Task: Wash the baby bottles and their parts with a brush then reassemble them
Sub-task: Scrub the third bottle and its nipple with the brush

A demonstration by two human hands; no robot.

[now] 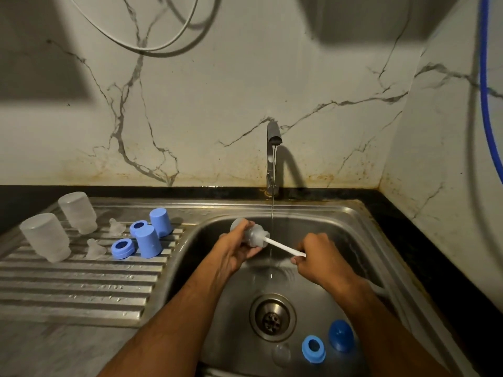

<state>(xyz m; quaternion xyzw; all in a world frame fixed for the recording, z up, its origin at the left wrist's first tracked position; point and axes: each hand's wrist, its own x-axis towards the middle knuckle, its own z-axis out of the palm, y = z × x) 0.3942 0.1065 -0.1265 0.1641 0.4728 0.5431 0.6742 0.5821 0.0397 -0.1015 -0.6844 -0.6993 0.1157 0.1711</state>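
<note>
My left hand [236,247] grips bottle [251,233] over sink [353,227], just left of tap [273,156] stream. Right hand [318,257] pinches brush [283,247] handle, head inside bottle (bristles hidden). Basin floor open around drain [272,317]; ring [313,348], cap [340,336] near front wall. Teat [281,355] there barely discernible.

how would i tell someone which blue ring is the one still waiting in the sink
Start at the steel sink basin and find the drain at its bottom. Just right of the drain, nearer the camera, lies a blue ring beside a darker blue cap. The other two rings sit up on the ribbed drainboard.
</note>
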